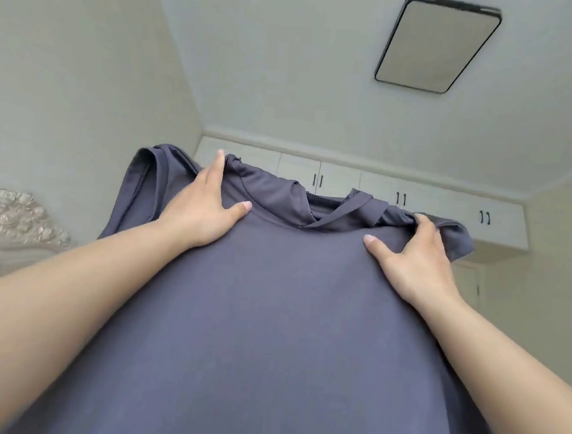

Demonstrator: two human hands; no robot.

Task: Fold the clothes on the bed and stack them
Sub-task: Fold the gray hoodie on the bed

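Head view, as I read it: left hand [206, 207] and right hand [415, 257] each pinch a shoulder of the grey shirt [268, 335], held raised, long axis hanging down toward me, hands equally near.

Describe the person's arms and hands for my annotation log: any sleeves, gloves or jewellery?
Both forearms are bare as far as the frame shows, with no sleeves in view. The left hand and right hand wear no gloves; no rings, watch or bracelet show. The thumbnails look short and unpainted.
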